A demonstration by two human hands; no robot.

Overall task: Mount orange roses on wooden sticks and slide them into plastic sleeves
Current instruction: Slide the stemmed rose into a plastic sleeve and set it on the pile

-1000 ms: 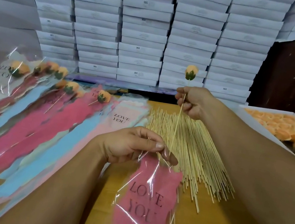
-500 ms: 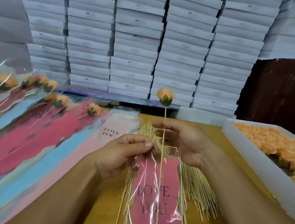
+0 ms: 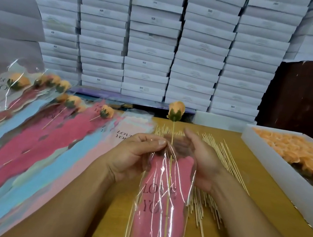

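An orange rose (image 3: 176, 109) stands upright on a thin wooden stick (image 3: 169, 184) above the mouth of a clear plastic sleeve (image 3: 158, 211), pink inside and printed "LOVE YOU". Most of the stick is inside the sleeve. My left hand (image 3: 135, 152) pinches the left side of the sleeve's mouth. My right hand (image 3: 198, 158) is at the right of the mouth. Its fingers curl at the stick and show blurred through the plastic. Loose wooden sticks (image 3: 216, 161) lie under and beside the sleeve.
Several finished sleeved roses (image 3: 57, 126) in pink, blue and white sleeves fan across the left of the wooden table (image 3: 258, 199). A white tray (image 3: 279, 170) of orange rose heads (image 3: 306, 156) stands on the right. Stacked white boxes (image 3: 152, 41) fill the back.
The rose on its stick has gone down into the pink sleeve. My right hand came down from high on the stick to the sleeve's mouth. My left hand kept its hold.
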